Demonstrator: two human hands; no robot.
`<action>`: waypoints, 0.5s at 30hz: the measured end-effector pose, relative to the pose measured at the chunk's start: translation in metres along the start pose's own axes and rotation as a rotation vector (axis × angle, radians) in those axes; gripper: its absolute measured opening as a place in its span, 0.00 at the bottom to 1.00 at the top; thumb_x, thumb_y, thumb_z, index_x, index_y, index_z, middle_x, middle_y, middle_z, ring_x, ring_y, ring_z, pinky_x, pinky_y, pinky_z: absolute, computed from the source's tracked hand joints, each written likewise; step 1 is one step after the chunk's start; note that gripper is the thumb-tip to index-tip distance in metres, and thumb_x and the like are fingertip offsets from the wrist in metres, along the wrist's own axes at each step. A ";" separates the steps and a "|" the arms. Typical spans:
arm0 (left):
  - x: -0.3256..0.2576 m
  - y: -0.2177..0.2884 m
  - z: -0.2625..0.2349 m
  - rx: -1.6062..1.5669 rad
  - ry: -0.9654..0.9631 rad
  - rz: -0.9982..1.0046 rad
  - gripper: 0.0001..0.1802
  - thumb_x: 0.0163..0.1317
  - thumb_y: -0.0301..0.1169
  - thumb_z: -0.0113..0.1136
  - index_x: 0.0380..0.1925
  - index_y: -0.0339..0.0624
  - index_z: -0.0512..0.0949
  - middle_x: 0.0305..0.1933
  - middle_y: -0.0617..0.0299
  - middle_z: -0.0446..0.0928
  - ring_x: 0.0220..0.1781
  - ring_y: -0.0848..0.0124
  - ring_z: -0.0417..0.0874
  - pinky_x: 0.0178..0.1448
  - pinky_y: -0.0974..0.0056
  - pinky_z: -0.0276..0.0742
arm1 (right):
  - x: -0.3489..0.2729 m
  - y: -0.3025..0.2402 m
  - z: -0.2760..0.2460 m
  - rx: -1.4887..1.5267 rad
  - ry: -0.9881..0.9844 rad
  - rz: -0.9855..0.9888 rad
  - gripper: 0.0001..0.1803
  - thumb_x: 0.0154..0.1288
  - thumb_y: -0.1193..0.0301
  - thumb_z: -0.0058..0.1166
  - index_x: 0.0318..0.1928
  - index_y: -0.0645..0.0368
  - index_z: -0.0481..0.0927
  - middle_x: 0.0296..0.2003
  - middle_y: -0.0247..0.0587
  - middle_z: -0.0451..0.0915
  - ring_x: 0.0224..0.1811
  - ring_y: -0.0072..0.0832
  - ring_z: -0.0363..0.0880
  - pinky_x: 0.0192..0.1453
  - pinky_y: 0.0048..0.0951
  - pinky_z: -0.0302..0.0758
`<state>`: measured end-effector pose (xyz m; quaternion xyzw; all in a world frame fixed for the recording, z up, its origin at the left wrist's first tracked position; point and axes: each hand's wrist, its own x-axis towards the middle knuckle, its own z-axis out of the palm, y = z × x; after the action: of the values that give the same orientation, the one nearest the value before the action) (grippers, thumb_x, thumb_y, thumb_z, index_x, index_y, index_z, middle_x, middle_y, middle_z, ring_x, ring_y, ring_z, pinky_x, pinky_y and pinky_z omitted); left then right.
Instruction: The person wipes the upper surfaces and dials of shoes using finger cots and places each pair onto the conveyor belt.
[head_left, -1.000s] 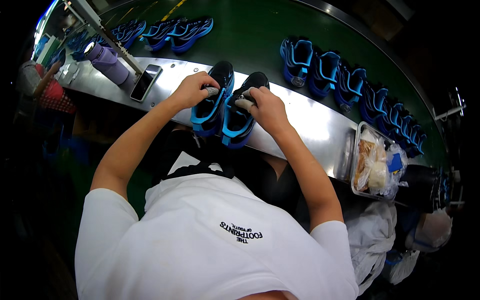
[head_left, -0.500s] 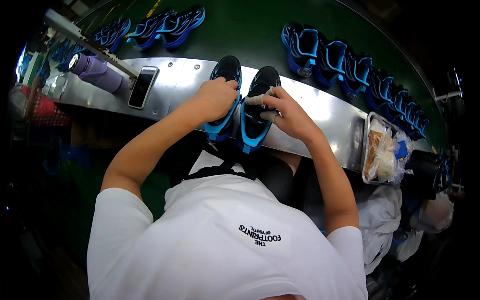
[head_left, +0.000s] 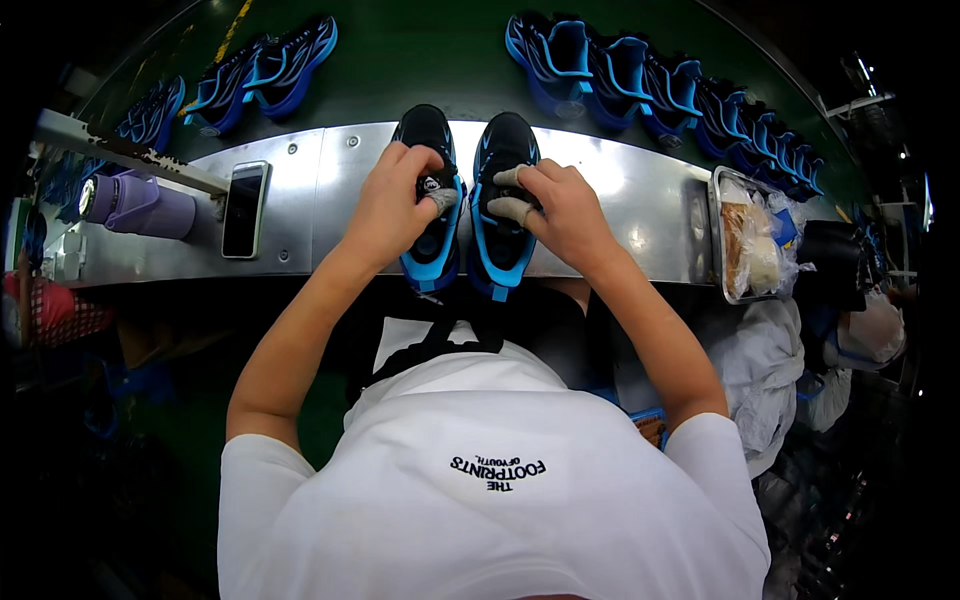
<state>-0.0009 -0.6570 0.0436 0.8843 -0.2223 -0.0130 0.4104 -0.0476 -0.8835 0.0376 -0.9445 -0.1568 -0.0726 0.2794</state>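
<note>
Two black sneakers with blue trim stand side by side on the metal ledge, toes pointing away from me. At the left shoe (head_left: 428, 262), my left hand (head_left: 395, 200) curls its fingers and covered thumb around the tongue area. My right hand (head_left: 568, 212) reaches into the right shoe (head_left: 500, 262) from its right side, thumb and forefinger closed near the tongue. Pale finger covers sit on the left thumb and on the right thumb and forefinger. The fingers hide part of each shoe's opening, and what exactly they pinch there is hard to see.
The metal ledge (head_left: 640, 225) borders a green surface (head_left: 430, 60) carrying rows of similar shoes (head_left: 620, 80). A phone (head_left: 244, 210) and a purple bottle (head_left: 150, 207) are on the left, beneath a worn metal bar (head_left: 130, 150). Rightward stands a metal tray (head_left: 718, 240) of bagged items.
My hands have drawn apart from the gap between the shoes. The left one has shifted onto its shoe's tongue area, while the right stays at its shoe. The whole view has turned slightly.
</note>
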 end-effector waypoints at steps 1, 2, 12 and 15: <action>-0.003 -0.004 -0.003 0.041 -0.094 0.031 0.25 0.48 0.14 0.52 0.48 0.40 0.79 0.41 0.64 0.75 0.28 0.77 0.66 0.36 0.74 0.66 | 0.001 -0.011 -0.008 0.043 -0.057 0.057 0.16 0.56 0.69 0.65 0.47 0.50 0.84 0.35 0.39 0.76 0.38 0.34 0.75 0.48 0.32 0.71; -0.002 -0.007 -0.007 0.037 -0.099 0.027 0.25 0.48 0.14 0.52 0.48 0.40 0.79 0.41 0.64 0.75 0.28 0.77 0.66 0.36 0.74 0.66 | 0.000 -0.010 -0.011 0.044 -0.062 0.063 0.16 0.56 0.69 0.65 0.47 0.50 0.84 0.35 0.39 0.76 0.38 0.34 0.75 0.48 0.32 0.71; 0.001 -0.002 -0.017 -0.077 -0.340 0.157 0.25 0.49 0.14 0.52 0.50 0.41 0.78 0.40 0.66 0.75 0.31 0.78 0.68 0.37 0.72 0.66 | -0.001 -0.006 -0.016 0.197 -0.113 -0.003 0.16 0.53 0.66 0.67 0.45 0.50 0.84 0.30 0.40 0.74 0.34 0.40 0.75 0.42 0.36 0.73; 0.005 0.009 -0.024 -0.220 -0.365 -0.085 0.22 0.49 0.15 0.54 0.46 0.40 0.79 0.38 0.62 0.74 0.32 0.72 0.71 0.39 0.69 0.68 | 0.003 -0.005 -0.012 0.328 -0.112 0.001 0.16 0.52 0.65 0.68 0.43 0.53 0.84 0.29 0.39 0.74 0.34 0.38 0.75 0.41 0.37 0.72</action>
<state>0.0048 -0.6472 0.0666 0.8257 -0.2529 -0.2143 0.4564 -0.0474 -0.8853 0.0513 -0.8888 -0.1814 0.0067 0.4209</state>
